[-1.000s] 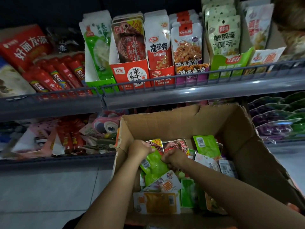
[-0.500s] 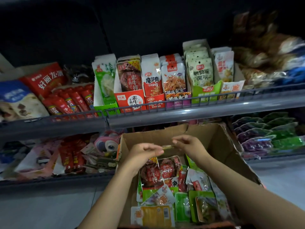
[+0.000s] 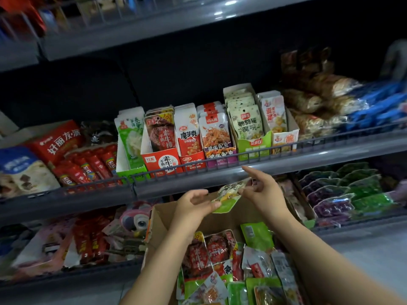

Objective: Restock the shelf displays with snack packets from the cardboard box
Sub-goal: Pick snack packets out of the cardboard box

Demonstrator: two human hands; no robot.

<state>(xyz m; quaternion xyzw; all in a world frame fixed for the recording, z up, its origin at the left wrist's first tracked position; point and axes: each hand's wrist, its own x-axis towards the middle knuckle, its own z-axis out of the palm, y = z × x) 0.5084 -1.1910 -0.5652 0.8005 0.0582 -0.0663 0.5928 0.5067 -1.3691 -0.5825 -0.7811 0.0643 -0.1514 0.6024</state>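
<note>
Raised from the box [image 3: 167,219], the packet [image 3: 229,193] sits between both hands' fingers [image 3: 245,190].

Cardboard box [image 3: 164,219] cut off below

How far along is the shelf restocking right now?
Done: the display boxes on the middle shelf look mostly full. In hand: both hands, left and right, hold one green-and-white packet above the cardboard box. Left: many loose packets are in the box, so plenty remains.
</note>
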